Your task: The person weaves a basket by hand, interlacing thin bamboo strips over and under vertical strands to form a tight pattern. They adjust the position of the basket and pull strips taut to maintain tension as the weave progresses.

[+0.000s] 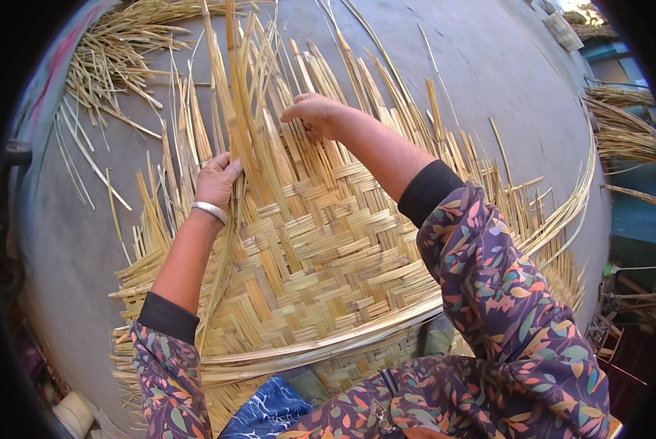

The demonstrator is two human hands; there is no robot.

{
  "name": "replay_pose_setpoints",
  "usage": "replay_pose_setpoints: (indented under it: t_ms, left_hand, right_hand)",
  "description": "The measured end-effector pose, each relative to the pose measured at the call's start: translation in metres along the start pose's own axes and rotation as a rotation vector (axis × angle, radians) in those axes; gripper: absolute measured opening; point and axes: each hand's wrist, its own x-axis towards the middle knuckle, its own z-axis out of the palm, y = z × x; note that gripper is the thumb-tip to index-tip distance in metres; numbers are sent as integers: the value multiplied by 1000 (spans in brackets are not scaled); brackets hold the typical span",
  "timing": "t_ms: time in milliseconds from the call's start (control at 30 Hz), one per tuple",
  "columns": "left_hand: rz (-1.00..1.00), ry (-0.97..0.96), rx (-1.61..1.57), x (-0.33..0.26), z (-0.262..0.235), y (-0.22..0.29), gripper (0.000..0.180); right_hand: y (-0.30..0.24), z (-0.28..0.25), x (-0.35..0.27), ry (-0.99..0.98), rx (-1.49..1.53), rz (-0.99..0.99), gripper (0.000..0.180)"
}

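Note:
A large woven mat (pixel 321 271) of flat pale-yellow cane strips lies on the grey ground in front of me, its far half still loose strips fanning outward. My left hand (pixel 217 179), with a silver bangle at the wrist, grips a bundle of upright loose strips (pixel 234 95) at the weave's left edge. My right hand (pixel 315 115) reaches further out, fingers curled down onto the loose strips near the middle of the fan. Both sleeves are dark with a leaf pattern.
A heap of spare cane strips (pixel 116 58) lies at the far left on the concrete floor (pixel 482 66). More bundles (pixel 624 135) are stacked at the right, with a small woven basket (pixel 564 29) beyond. Long curved splints (pixel 562 212) run along the mat's near edge.

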Motion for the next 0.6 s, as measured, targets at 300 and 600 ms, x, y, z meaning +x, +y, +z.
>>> replay_pose_setpoints:
  t_ms: [300, 600]
  left_hand:
    - [-25, 88, -19, -1, 9, -1, 17]
    - [-18, 71, -90, 4, -1, -10, 17]
  right_hand:
    - [9, -11, -2, -252, 421, -103, 14]
    - [-39, -26, -14, -787, 854, -264, 42]
